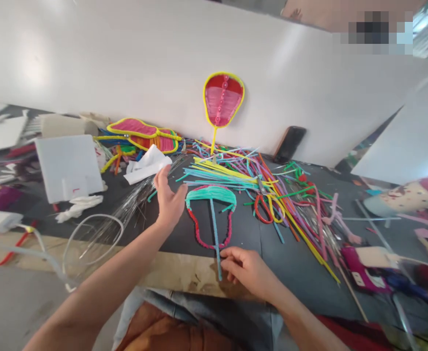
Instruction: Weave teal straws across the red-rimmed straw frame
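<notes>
A fan-shaped frame of red and pink pipe cleaners (197, 233) lies flat on the dark table mat, its far end wound with turquoise pipe cleaner (212, 194). Down its middle runs a light blue pipe cleaner stem (214, 226), reaching past the near rim. My right hand (248, 270) rests beside the stem's near end, fingertips close against it, fingers loosely curled and apart. To the left of the frame, my left hand (170, 197) is raised with thumb and fingers spread, holding nothing. Whether the right fingertips touch the stem is hard to make out.
A finished-looking yellow-rimmed pink fan (223, 100) stands against the white partition (144, 58). Loose pipe cleaners (232, 170) and scissors (268, 207) lie beyond the frame. A phone (290, 144) leans right; glue guns (365, 273) and cables lie at the sides. A person is across the partition.
</notes>
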The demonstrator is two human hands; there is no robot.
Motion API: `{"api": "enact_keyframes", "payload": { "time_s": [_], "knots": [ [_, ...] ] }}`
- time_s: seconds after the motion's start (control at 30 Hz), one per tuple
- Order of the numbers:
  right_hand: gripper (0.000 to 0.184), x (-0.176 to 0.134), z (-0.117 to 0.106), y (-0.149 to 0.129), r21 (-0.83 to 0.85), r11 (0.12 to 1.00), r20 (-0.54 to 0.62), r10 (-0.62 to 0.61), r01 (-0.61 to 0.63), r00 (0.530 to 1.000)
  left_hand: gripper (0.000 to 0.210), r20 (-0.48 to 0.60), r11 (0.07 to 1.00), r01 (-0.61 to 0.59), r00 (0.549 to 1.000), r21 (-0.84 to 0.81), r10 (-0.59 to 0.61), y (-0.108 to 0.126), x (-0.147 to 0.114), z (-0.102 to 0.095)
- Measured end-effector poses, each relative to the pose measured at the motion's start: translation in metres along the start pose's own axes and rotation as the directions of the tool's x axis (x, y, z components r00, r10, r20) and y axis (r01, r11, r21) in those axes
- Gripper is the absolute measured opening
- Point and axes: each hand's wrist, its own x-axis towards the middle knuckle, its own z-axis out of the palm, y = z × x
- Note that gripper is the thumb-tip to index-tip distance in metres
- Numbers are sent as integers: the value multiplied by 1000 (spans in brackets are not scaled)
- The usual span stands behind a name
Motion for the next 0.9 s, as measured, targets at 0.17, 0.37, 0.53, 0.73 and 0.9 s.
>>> {"api": "enact_keyframes", "payload": {
  "time_s": [0.17, 0.37, 0.53, 0.73, 0.9],
  "knots": [
    [22, -27, -19, 25, -315, 935, -351, -275, 163, 895, 51, 85, 967, -204, 978, 154, 193, 33, -5, -16],
    [20, -51, -37, 63, -527, 813, -511, -535, 246, 673, 41, 534, 724, -488, 823, 487, 195, 44, -54, -67],
    [18, -47, -30, 67, -668, 698, -460, -659, 256, 596, 46, 503, 576, -420, 864, 702, 16, 8, -88, -87],
    [19, -47, -28, 67, -724, 643, -426, -703, 251, 569, 43, 500, 581, -402, 866, 707, -10, 0, -87, -85],
    [18, -49, -23, 69, -738, 631, -440, -719, 238, 538, 44, 509, 541, -426, 861, 725, -4, 1, -87, -86]
  ]
}}
